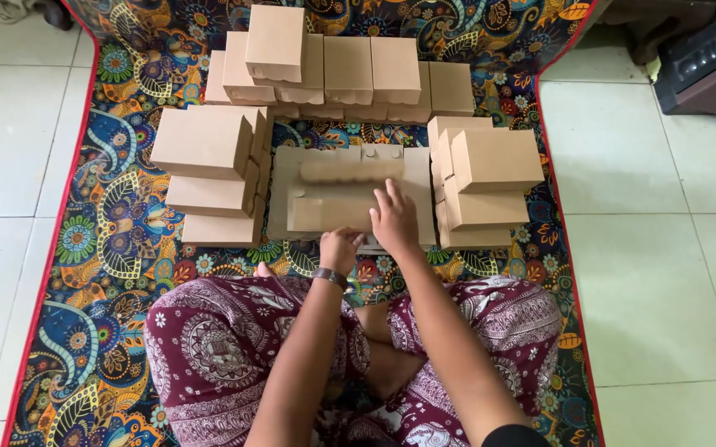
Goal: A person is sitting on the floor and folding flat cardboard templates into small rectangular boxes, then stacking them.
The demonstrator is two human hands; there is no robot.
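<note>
My right hand (393, 217) lay flat, fingers spread, on the flat cardboard sheet (350, 194) in front of my crossed legs, gripping nothing. My left hand (340, 248) was curled at its near edge (I cannot tell if it pinched the sheet). Closed brown boxes (209, 157) were stacked left, right and behind; their contents were hidden. Everything sat on a colourful patterned mat (110, 240) over pale floor tiles (656, 248).

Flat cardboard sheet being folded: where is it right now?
Head view, centre: the flat cardboard sheet lies on the patterned mat under both hands, between the left box stack and right box stack.
</note>
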